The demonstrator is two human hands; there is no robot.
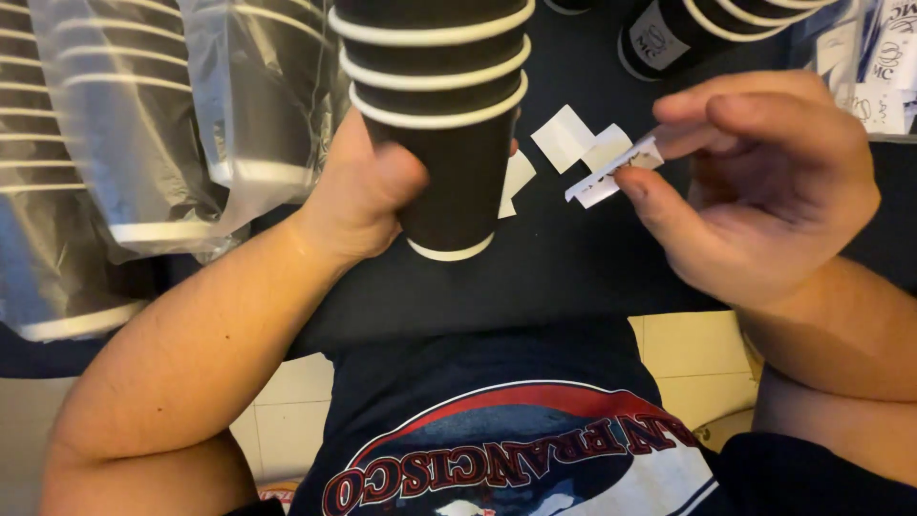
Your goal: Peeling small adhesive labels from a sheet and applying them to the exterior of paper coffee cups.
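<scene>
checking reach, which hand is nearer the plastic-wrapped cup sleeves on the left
Left. The left hand, gripping the stack of black cups, sits just beside the plastic-wrapped cup sleeves; the right hand is far across.

The top of the cup stack (435, 86) is being cut off at the 12 o'clock edge. Its far side is being hidden by the left hand (358, 191). Bagged cups (143, 115) at 10 o'clock are being blurred by plastic and cropped. The sticker's (611, 172) face is being kept too small to tell.

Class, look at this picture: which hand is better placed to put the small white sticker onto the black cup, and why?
Probably the right hand: it pinches the white sticker beside the black cup stack. The left hand is wrapped around that stack, steadying it.
</scene>
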